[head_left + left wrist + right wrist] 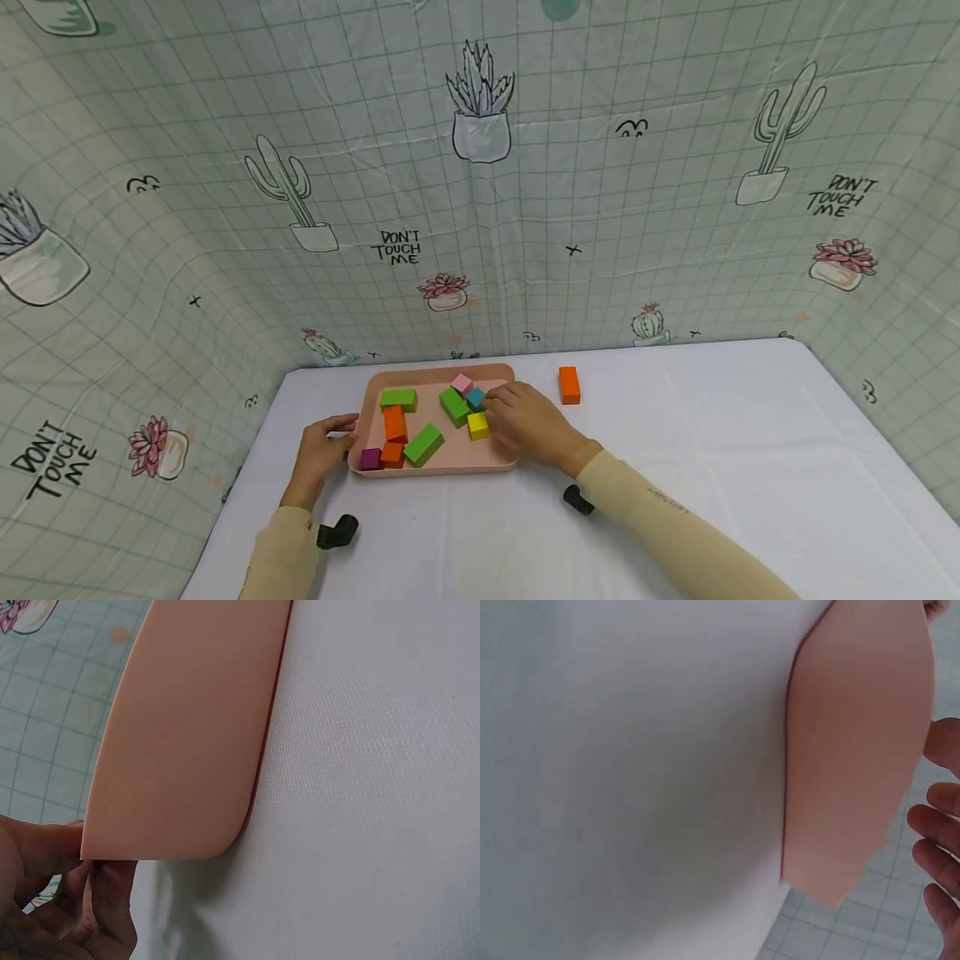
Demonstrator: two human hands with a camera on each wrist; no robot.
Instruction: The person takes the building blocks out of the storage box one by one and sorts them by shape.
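A shallow pink tray (pixel 495 457) holds coloured wooden blocks. My left hand (pixel 318 454) grips its left end; the left wrist view shows one finger over the rim and another against the outer wall. My right hand (pixel 517 421) reaches over the right side, its fingertips right at the blue block (pixel 476 399). In the right wrist view the thumb (pixel 945 746) and fingers stand apart, with nothing seen between them. Close by lie a yellow block (pixel 477 427), a long green block (pixel 453 407) and a pink block (pixel 462 384).
Farther left in the tray are two more green blocks (pixel 424 445), an upright-lying orange block (pixel 395 424), a smaller orange block (pixel 392 455) and a purple block (pixel 371 459). Another orange block (pixel 569 386) lies on the white table right of the tray. A patterned cloth (pixel 540 208) hangs behind.
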